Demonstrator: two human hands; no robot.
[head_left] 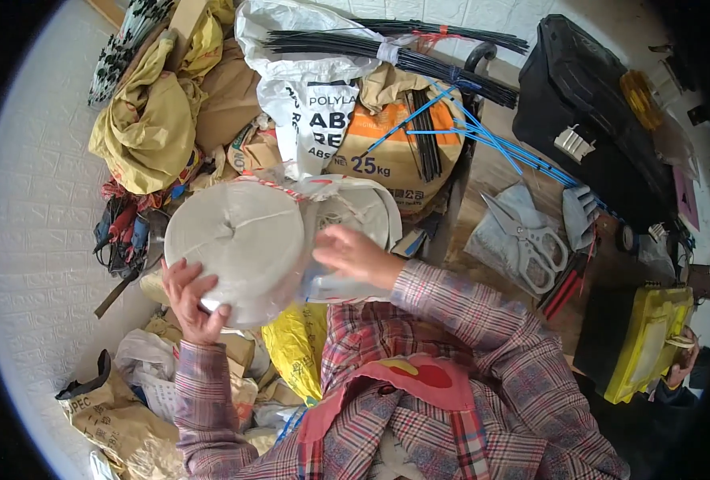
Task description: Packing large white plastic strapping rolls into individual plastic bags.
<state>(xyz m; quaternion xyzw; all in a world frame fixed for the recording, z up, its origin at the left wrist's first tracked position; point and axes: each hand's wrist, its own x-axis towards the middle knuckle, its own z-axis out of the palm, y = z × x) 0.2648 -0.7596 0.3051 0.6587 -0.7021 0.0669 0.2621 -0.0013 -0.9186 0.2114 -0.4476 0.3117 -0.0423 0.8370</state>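
A thick, round, off-white roll (pixel 239 232) in clear plastic film is tilted in front of me. My left hand (pixel 195 302) grips its lower left edge, with the thumb underneath and the fingers along its side. To the right of the roll is my right hand (pixel 357 254), slightly blurred. Its fingers are stretched toward the loose film and appear to hold nothing. Behind that hand sits an open bag (pixel 375 210) with whitish stringy material inside. Red-and-white cord (pixel 279 186) runs along the back of the roll.
Scissors (pixel 523 240) lie on a wooden bench at right, near blue ties (pixel 523 152) and a black toolbox (pixel 587 120). A sack (pixel 419 168) stands ahead. Crumpled bags (pixel 123 424) are piled at left. Another person's hand (pixel 683 356) touches a yellow case (pixel 651 340).
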